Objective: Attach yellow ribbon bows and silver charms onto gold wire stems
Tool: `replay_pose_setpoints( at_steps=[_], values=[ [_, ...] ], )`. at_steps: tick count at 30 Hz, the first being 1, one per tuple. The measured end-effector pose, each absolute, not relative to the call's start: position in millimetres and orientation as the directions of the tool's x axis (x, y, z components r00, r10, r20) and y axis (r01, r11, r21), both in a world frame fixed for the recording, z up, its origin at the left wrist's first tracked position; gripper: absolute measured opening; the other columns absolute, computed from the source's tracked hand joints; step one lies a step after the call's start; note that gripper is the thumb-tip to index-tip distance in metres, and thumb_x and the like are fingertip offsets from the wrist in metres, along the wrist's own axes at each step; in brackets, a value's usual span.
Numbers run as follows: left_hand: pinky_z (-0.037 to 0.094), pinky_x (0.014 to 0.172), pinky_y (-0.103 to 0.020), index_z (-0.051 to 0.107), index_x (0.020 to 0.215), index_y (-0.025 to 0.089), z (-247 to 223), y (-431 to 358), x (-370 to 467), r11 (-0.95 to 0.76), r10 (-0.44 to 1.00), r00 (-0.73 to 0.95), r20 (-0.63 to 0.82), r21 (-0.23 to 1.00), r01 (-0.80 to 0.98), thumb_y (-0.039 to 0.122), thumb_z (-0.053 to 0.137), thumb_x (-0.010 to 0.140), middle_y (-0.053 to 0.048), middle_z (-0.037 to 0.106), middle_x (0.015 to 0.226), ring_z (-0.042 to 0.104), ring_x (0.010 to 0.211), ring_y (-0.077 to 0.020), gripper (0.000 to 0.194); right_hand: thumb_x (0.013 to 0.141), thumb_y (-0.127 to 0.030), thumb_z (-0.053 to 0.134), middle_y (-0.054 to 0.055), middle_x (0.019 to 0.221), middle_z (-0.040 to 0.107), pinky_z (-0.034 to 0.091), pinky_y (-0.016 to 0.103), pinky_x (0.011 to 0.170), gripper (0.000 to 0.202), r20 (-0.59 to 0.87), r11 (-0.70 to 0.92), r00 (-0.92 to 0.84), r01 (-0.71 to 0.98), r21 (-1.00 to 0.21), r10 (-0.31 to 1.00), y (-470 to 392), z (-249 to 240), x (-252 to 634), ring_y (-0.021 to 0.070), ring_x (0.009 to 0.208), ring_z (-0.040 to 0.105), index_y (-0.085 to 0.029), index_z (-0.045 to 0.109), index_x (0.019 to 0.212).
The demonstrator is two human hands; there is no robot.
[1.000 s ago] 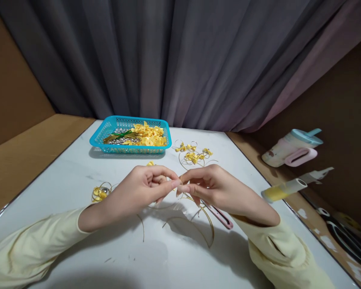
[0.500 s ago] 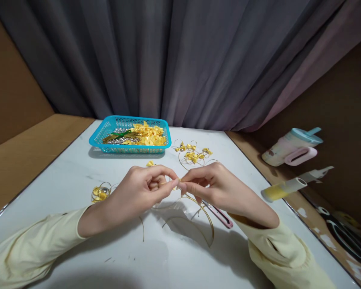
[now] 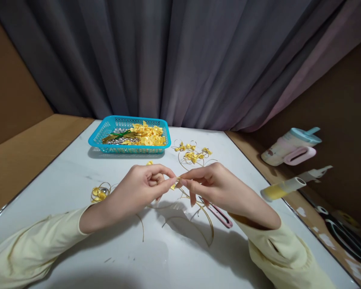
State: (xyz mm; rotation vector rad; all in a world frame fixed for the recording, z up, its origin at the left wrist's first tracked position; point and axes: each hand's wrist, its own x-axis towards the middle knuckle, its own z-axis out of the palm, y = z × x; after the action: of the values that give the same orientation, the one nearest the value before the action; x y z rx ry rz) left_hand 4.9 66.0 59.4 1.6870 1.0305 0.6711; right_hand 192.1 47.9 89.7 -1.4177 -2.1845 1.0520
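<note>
My left hand (image 3: 147,184) and my right hand (image 3: 206,182) meet over the middle of the white table, thumb and forefinger pinched on each. Between the fingertips runs a thin gold cord (image 3: 178,179). Just under my left fingertips shows a small piece of yellow ribbon (image 3: 173,187), mostly hidden. Loose gold cords (image 3: 211,224) curl on the table below my hands. Beneath my right hand lies a pink-handled tool (image 3: 221,216), its front end covered. Left of my left wrist rests a yellow ribbon bow (image 3: 100,193) with a silvery ball and looped cord.
A blue basket (image 3: 129,149) at the back holds yellow ribbon bows, silvery pieces and a tied gold bundle. Several corded yellow bows (image 3: 192,156) lie right of it. At the right edge are a lidded cup (image 3: 289,146), a bottle of yellow liquid (image 3: 281,189) and black-handled scissors (image 3: 345,241).
My fingertips have drawn slightly apart, showing more cord between them. The yellow ribbon piece shows more clearly below, and my right hand's lower fingers have spread downward a little.
</note>
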Motion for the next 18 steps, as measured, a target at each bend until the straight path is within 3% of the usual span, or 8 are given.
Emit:
replay_pose_setpoints(
  at_steps=[5, 7, 10, 15, 18],
  values=[
    [0.02, 0.04, -0.017, 0.063, 0.079, 0.016, 64.8, 69.5, 5.5, 0.026, 0.863, 0.481, -0.153, 0.965, 0.26, 0.03, 0.058, 0.079, 0.009, 0.038, 0.043, 0.029, 0.041, -0.0049, 0.015, 0.083, -0.012, 0.049, 0.0, 0.062, 0.065, 0.041, 0.017, 0.05, 0.019, 0.205, 0.481, -0.444, 0.704, -0.523, 0.872, 40.1, 81.9, 184.4, 0.0074, 0.052, 0.057, -0.013, 0.068, 0.083],
    [0.019, 0.041, -0.018, 0.061, 0.073, 0.015, 66.2, 70.9, 5.2, 0.091, 0.861, 0.475, -0.185, 0.972, 0.214, 0.027, 0.059, 0.078, 0.008, 0.038, 0.044, 0.028, 0.041, -0.0051, 0.013, 0.083, -0.012, 0.05, 0.004, 0.081, 0.069, 0.043, 0.018, 0.05, 0.017, 0.341, 0.557, -0.443, 0.71, -0.432, 0.829, 38.0, 74.7, 181.7, 0.0093, 0.059, 0.06, -0.013, 0.067, 0.086],
    [0.019, 0.042, -0.019, 0.057, 0.064, 0.015, 66.3, 72.3, 4.4, 0.16, 0.848, 0.485, -0.215, 0.975, 0.153, 0.026, 0.059, 0.078, 0.008, 0.036, 0.044, 0.026, 0.043, -0.0059, 0.019, 0.084, -0.014, 0.05, 0.01, 0.111, 0.063, 0.047, 0.023, 0.054, 0.016, 0.497, 0.6, -0.431, 0.759, -0.252, 0.753, 36.2, 65.2, 178.9, 0.0138, 0.072, 0.063, -0.012, 0.066, 0.086],
    [0.014, 0.041, -0.021, 0.049, 0.057, 0.015, 63.5, 74.3, 2.7, 0.246, 0.814, 0.53, -0.24, 0.967, 0.061, 0.028, 0.055, 0.081, 0.008, 0.032, 0.044, 0.018, 0.042, -0.0061, 0.028, 0.086, -0.012, 0.048, 0.009, 0.122, 0.059, 0.044, 0.028, 0.049, 0.019, 0.565, 0.593, -0.534, 0.8, 0.097, 0.628, 34.4, 64.0, 176.1, 0.0186, 0.078, 0.058, -0.011, 0.065, 0.078],
    [0.012, 0.04, -0.021, 0.046, 0.056, 0.015, 62.7, 74.2, 1.6, 0.274, 0.812, 0.527, -0.252, 0.961, 0.037, 0.026, 0.054, 0.082, 0.008, 0.032, 0.044, 0.016, 0.042, -0.0057, 0.029, 0.086, -0.011, 0.048, 0.003, 0.118, 0.061, 0.04, 0.03, 0.046, 0.02, 0.546, 0.593, -0.607, 0.771, 0.231, 0.577, 33.8, 66.2, 175.9, 0.0174, 0.075, 0.052, -0.011, 0.066, 0.077]
  ],
)
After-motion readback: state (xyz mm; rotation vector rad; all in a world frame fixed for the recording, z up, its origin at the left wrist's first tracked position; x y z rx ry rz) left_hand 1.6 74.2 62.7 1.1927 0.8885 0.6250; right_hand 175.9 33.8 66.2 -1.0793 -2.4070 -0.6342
